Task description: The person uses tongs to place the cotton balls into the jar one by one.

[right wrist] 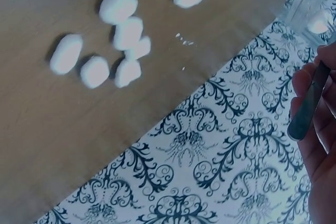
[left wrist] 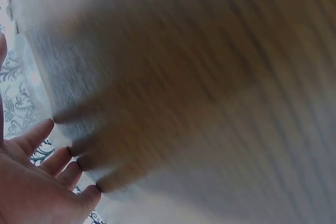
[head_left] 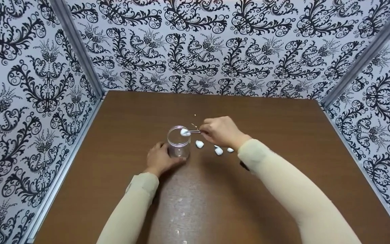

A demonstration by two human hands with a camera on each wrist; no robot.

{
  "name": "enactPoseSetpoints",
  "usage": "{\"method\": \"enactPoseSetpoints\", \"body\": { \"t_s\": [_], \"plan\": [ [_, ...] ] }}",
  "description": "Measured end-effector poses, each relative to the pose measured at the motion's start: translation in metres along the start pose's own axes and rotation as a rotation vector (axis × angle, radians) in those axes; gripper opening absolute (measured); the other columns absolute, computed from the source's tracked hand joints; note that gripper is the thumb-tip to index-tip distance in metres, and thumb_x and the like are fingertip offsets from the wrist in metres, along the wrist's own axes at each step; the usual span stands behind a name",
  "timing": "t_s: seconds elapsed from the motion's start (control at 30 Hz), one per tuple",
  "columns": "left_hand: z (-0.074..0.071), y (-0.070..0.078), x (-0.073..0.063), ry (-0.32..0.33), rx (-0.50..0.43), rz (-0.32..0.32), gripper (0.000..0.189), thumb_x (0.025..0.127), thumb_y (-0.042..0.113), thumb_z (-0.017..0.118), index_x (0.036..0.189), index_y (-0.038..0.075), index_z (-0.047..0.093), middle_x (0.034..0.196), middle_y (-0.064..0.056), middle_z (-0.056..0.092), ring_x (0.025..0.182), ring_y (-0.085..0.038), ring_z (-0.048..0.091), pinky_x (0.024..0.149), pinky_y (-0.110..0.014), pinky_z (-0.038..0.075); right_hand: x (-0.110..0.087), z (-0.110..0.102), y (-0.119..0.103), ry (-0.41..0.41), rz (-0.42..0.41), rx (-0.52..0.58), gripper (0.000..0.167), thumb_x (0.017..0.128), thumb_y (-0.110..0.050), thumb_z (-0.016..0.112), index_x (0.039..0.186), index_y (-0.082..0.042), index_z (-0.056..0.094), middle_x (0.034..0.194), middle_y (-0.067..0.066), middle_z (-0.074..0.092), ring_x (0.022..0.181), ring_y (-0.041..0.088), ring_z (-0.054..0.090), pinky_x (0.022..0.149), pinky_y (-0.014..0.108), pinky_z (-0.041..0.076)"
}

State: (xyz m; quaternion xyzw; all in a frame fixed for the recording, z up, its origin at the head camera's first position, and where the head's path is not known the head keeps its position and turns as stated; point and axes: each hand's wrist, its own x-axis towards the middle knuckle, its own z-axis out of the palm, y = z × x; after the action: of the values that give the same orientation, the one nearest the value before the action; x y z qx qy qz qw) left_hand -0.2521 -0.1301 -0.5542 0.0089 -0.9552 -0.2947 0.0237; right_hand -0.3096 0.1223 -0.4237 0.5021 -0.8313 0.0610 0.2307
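My left hand (head_left: 161,158) wraps round the lower left side of a clear glass jar (head_left: 178,145) standing upright, thumb along its near side. In the left wrist view that hand's fingers (left wrist: 55,161) show at the lower left. My right hand (head_left: 222,130) pinches metal tweezers (head_left: 194,131), pointing left toward the jar. At their tips a white pebble-like lump (head_left: 185,132) overlaps the jar's mouth in the head view. The tweezers' broad flat end (right wrist: 305,109) shows in the right wrist view. Several similar white lumps (right wrist: 128,34) lie on the table, some under the right hand.
The brown wooden table (head_left: 124,112) is bounded at the back and sides by black-and-white patterned walls (head_left: 201,44) with grey metal posts (head_left: 80,44). Small white crumbs (right wrist: 184,40) lie near the lumps. One single lump (head_left: 199,144) lies just right of the jar.
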Motion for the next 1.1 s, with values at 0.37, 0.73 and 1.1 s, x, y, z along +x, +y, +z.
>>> {"method": "enactPoseSetpoints", "body": {
  "t_s": [0.37,0.73,1.1],
  "plan": [
    [0.006,0.005,0.0,0.027,0.02,0.049,0.093,0.066,0.067,0.08,0.134,0.006,0.061,0.134,-0.02,0.054,0.123,-0.043,0.049,0.104,-0.057,0.035,-0.001,0.004,-0.005,-0.071,0.031,-0.007,0.008,0.086,-0.018,0.07,0.088,-0.017,0.078,0.075,-0.004,0.061,0.056,0.018,0.059,0.047,0.04,0.048],
    [0.008,0.003,-0.004,0.017,0.017,0.031,0.091,0.065,0.066,0.081,0.132,0.007,0.062,0.134,-0.019,0.054,0.122,-0.043,0.049,0.103,-0.057,0.036,-0.034,-0.01,0.01,0.007,0.053,0.025,0.01,0.086,-0.017,0.071,0.093,-0.014,0.077,0.08,-0.003,0.062,0.058,0.015,0.058,0.048,0.038,0.049],
    [-0.001,0.001,0.0,0.02,0.012,0.015,0.089,0.066,0.065,0.082,0.129,0.005,0.063,0.137,-0.021,0.052,0.125,-0.044,0.046,0.105,-0.057,0.033,-0.127,-0.005,0.051,-0.04,0.184,-0.004,0.007,0.082,-0.016,0.074,0.089,-0.012,0.076,0.078,-0.002,0.063,0.059,0.018,0.06,0.049,0.042,0.05]
  ]
}}
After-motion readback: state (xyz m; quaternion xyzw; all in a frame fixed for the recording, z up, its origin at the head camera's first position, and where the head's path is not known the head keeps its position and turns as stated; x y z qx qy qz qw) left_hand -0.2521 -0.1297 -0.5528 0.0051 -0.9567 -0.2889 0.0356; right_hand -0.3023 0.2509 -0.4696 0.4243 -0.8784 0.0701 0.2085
